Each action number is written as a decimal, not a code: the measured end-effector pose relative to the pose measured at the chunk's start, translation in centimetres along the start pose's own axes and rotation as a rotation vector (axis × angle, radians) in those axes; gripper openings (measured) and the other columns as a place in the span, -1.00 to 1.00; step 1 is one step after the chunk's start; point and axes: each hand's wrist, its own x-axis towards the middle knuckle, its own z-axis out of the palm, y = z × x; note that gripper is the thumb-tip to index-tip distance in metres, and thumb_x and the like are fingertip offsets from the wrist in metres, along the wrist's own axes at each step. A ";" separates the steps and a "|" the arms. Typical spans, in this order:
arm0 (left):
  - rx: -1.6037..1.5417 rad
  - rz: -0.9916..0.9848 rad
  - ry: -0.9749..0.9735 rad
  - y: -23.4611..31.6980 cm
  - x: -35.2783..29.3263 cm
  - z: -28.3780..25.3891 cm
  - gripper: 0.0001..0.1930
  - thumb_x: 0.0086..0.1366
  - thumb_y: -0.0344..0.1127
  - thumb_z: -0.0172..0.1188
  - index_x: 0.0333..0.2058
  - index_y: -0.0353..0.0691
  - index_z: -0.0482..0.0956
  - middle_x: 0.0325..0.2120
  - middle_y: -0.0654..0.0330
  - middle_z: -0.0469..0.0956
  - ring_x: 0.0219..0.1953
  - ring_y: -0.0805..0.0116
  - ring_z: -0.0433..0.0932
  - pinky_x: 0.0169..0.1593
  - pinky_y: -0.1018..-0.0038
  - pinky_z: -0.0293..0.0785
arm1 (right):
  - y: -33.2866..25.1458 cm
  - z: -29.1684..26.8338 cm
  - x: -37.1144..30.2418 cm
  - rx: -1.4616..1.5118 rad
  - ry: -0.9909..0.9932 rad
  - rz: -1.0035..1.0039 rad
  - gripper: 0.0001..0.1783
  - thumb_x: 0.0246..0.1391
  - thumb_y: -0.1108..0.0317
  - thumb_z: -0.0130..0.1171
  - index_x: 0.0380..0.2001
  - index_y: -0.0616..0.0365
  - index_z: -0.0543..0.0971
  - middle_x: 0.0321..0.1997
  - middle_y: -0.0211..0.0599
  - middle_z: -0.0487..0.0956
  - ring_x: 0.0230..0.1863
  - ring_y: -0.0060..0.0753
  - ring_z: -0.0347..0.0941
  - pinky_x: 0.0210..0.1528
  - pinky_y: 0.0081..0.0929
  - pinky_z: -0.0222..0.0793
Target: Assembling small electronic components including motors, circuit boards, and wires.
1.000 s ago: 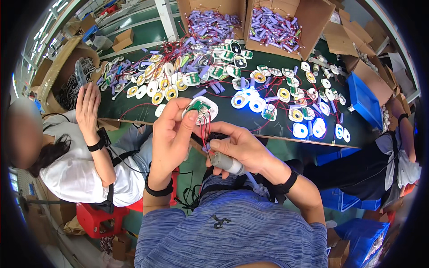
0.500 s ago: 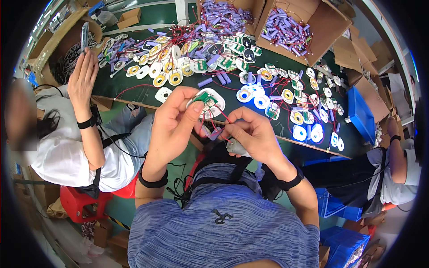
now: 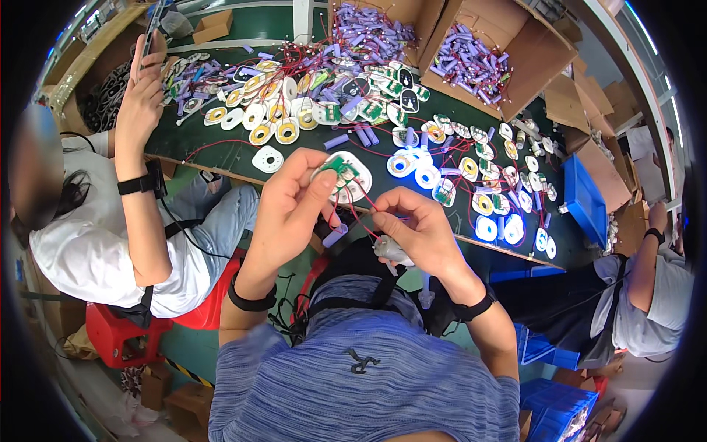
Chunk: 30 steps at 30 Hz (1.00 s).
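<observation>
My left hand (image 3: 291, 202) is closed on a round white plastic housing (image 3: 361, 171), thumb on the green circuit board (image 3: 343, 171) set in it. Red wires (image 3: 356, 207) run from the board toward my right hand (image 3: 416, 228). Its thumb and forefinger pinch a red wire, while a pale grey-white lump (image 3: 392, 251), whose kind I cannot make out, sits under its curled fingers. Below my left hand's fingers hangs a purple cylindrical battery cell (image 3: 335, 235).
On the green table (image 3: 228, 151) lie many white housings with boards, yellow rings and purple cells. A cardboard box (image 3: 515, 51) of wired cells stands at the back, a blue tray (image 3: 584, 197) at the right. One person sits at left holding a phone (image 3: 151, 29); another is at right.
The purple cell has come away from between my hands and hangs lower, below my left fingers. The wires between my hands show more openly. The person at left has raised the phone.
</observation>
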 end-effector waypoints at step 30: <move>0.194 0.530 0.218 -2.3 0.6 -2.5 -0.82 0.11 -0.60 0.06 -0.26 -0.37 0.40 -0.30 -0.05 0.52 -0.31 0.29 0.56 -0.34 0.53 0.49 | -3.1 0.7 3.8 0.305 -0.087 0.216 -0.86 0.07 0.38 0.04 -0.32 0.20 0.41 -0.51 -0.33 0.50 -0.69 -0.54 0.44 -0.76 -0.67 0.33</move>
